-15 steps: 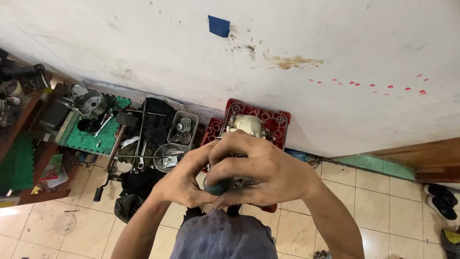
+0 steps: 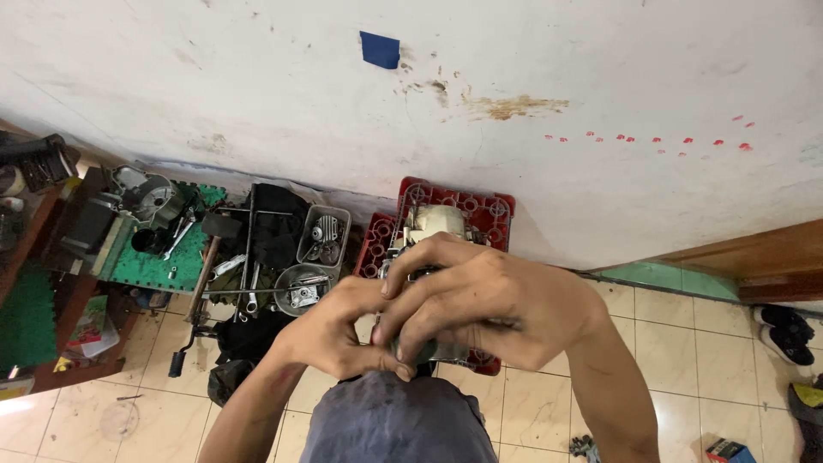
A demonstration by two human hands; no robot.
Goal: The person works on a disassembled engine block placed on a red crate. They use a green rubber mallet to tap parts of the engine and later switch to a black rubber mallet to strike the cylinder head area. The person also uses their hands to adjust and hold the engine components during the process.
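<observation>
both hands are close together over an engine part (image 2: 435, 225) that sits on a red plastic crate (image 2: 480, 208) pushed up against the white wall (image 2: 257, 77). the right hand (image 2: 489, 304) lies on top, fingers curled down and inward, its grip closed around a small dark-green object (image 2: 410, 351) that shows only as a sliver below the knuckles; what that object is cannot be told. the left hand (image 2: 330, 330) comes in from the lower left and its fingers meet the right hand's fingers at the same spot, so its grip is also closed on the small piece, touching it from the side. the engine part is pale cream at the top with grey metal below, mostly hidden behind the hands, and it stands upright in the middle of the crate. left of the crate, on the tiled floor (image 2: 686, 343), there is a round metal bowl (image 2: 302, 289) with small parts in it and, just above it, a grey rectangular tray (image 2: 324, 233) holding gears. further left lies a green mat (image 2: 159, 267) with spanners and a metal cover on it, and a hammer (image 2: 206, 257) lies between the mat and the tray. a blue piece of tape (image 2: 381, 50) is stuck high on the wall. at the right edge a pair of black shoes (image 2: 784, 334) sits on the floor. the person's grey-clad knee (image 2: 390, 424) fills the bottom middle of the view.
</observation>
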